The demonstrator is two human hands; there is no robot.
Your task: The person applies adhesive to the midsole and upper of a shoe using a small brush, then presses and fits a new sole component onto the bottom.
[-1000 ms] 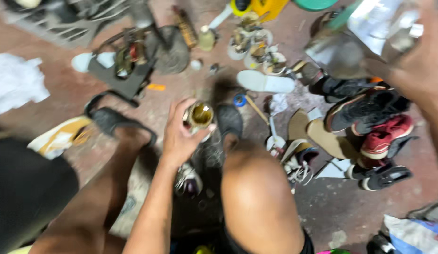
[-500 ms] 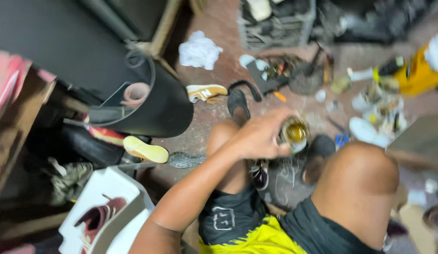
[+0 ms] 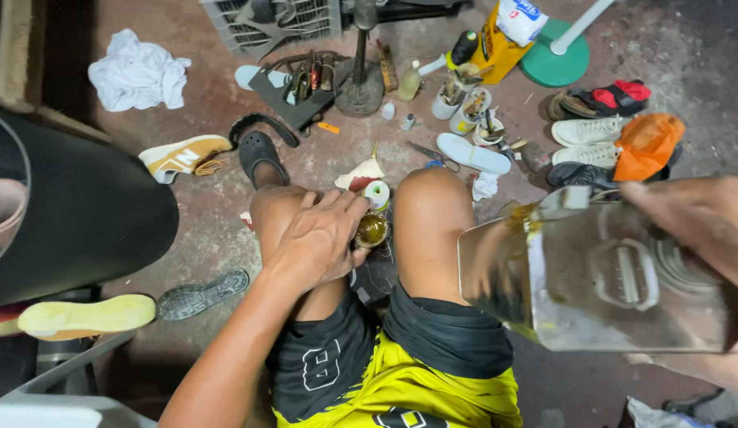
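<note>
My left hand rests over my left knee and grips a small round jar of amber glue held between my knees. My right hand holds a large rectangular metal can close to the camera at the right, tilted with its stained spout corner toward the jar. A roll of white tape lies just beyond the jar on the floor.
On the floor ahead lie a black sandal, a tan sneaker, a white insole, tools, small tins, a yellow container, a pile of shoes and a white rag. A black rubber roll is at left.
The view has swung back to the centre over my knees. The big metal can has come into view in my right hand, close beside the jar my left hand still holds.
</note>
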